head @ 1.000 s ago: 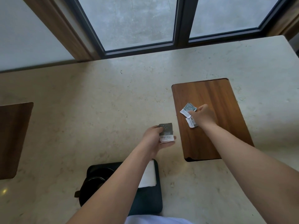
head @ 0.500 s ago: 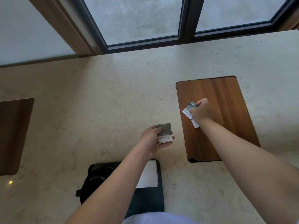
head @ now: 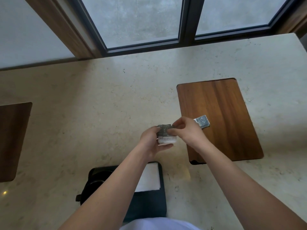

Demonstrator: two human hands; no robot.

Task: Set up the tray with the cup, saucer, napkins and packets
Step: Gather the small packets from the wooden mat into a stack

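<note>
The left hand (head: 152, 141) cups a small stack of grey-and-white paper packets (head: 166, 135), their print too blurred to read; the right hand (head: 186, 130) pinches the top one. Beside the right hand, another packet (head: 203, 122) lies on the brown wooden board (head: 224, 103). Beneath the forearms, a black rectangular tray (head: 149, 206) holds a white folded napkin (head: 150, 178).

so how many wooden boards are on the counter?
2: one wooden board on the right with a packet on it, another cut off at the left edge.

Pale marble table (head: 99, 100) stretches to a dark-framed window (head: 186, 19), grey daylight beyond, wood trim (head: 59, 27) at left.
</note>
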